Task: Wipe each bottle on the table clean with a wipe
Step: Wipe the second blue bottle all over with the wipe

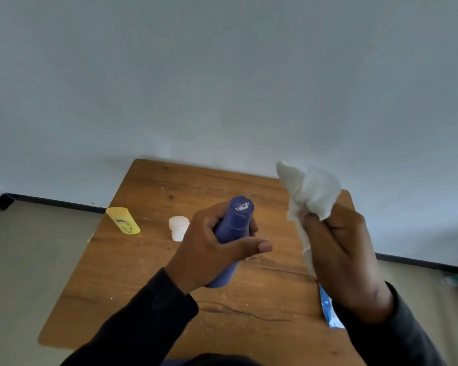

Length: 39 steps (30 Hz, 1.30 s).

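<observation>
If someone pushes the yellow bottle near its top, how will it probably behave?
The yellow bottle stands upright, tall and narrow, so it would likely tip rather than slide. It stands near the table edge, so it might fall off. It looks like plastic, probably not fragile.

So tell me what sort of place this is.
Probably a plain room at home, not a workshop: a small wooden table pushed against a bare pale wall, with a dark skirting board and beige floor.

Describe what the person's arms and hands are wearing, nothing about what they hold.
Both arms wear long dark sleeves, near black, of a soft matte fabric that ends at the wrists. The left hand and right hand are bare: no gloves, rings, watch or bands show. The left sleeve and right sleeve carry no visible print or markings.
</observation>
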Tool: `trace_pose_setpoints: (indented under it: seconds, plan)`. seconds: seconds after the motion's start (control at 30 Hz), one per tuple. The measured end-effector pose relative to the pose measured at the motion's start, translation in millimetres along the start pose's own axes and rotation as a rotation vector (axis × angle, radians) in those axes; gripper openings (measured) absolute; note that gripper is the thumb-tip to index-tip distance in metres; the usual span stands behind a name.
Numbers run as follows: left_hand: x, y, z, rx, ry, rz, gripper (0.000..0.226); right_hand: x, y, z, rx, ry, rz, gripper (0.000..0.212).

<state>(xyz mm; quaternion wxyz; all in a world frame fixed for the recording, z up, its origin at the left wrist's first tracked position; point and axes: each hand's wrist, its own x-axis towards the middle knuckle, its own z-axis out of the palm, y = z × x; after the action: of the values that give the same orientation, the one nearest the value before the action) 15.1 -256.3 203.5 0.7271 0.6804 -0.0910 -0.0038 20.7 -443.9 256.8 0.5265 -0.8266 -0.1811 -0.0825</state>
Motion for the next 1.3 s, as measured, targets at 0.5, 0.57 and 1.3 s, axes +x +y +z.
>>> trace_pose_setpoints:
  seconds: [0.5,0.57,1.3]
  plan:
    - [1,-6,3,0.161,0.063,0.086,0.027,-10,-7,5,-0.167,-0.102,0.007,0.022]
    - [3,-6,3,0.168,0.071,0.089,0.024,-13,-12,2,-0.099,-0.134,-0.046,0.027]
    - [-7,-7,19,0.429,0.039,0.136,0.024,-16,-23,23,-0.426,-0.113,0.026,0.05]
